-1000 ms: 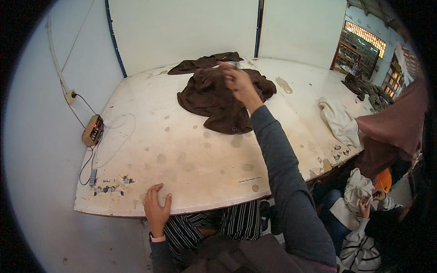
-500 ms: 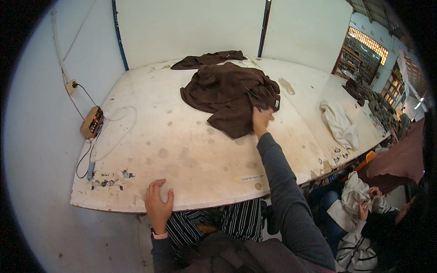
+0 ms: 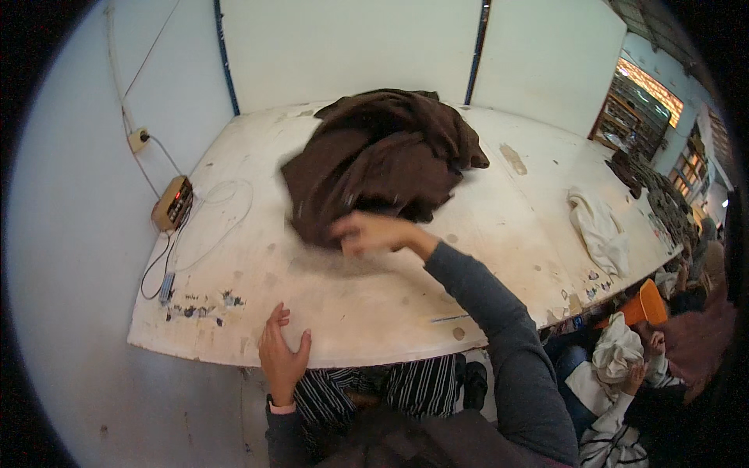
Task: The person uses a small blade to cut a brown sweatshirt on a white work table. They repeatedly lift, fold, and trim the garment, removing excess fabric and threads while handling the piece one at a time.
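Observation:
A dark brown garment [image 3: 382,148] is bunched up on the white table [image 3: 214,277], partly raised and blurred at its near left end. My right hand [image 3: 374,232], smeared by motion, is at that near end with its fingers closed on the cloth. My left hand [image 3: 285,351] rests open at the table's front edge, thumb apart from the fingers, holding nothing.
A power box [image 3: 173,204] with cords and a small remote [image 3: 166,287] sit at left. A cream cloth [image 3: 597,234] and dark garments [image 3: 655,191] lie at right. Below right, a seated person [image 3: 624,374] handles white fabric beside an orange plastic item [image 3: 647,303]. Wall panels [image 3: 351,51] close the back.
My right hand has moved down and then leftward with the brown garment's near end, which is now lifted and spread left, hiding most of the back garment. My left hand stays at the edge.

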A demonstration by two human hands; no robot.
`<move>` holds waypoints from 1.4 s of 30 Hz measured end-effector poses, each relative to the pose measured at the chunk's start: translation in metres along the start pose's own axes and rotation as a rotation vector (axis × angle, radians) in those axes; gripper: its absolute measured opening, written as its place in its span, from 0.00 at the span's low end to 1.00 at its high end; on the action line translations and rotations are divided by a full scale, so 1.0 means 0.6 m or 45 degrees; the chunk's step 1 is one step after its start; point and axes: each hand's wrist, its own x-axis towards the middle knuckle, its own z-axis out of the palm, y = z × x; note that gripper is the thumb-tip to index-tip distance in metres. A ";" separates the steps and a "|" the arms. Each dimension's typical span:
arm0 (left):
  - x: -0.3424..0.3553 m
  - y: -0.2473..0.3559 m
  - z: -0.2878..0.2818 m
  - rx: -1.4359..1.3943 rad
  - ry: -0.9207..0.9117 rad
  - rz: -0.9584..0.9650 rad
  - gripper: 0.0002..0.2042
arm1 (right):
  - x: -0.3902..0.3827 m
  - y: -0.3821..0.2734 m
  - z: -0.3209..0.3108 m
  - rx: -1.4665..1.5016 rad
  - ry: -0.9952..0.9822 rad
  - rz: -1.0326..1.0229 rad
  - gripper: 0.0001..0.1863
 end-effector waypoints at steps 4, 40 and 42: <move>0.007 0.014 0.021 -0.063 -0.002 0.042 0.41 | -0.078 0.047 0.098 -0.203 -0.474 -0.015 0.31; 0.107 0.238 0.081 -0.840 -0.296 0.417 0.50 | -0.147 -0.452 -0.261 -0.450 1.480 -0.987 0.04; 0.127 0.262 0.054 -0.965 -0.418 0.223 0.34 | -0.154 -0.456 -0.264 -0.448 1.476 -0.970 0.04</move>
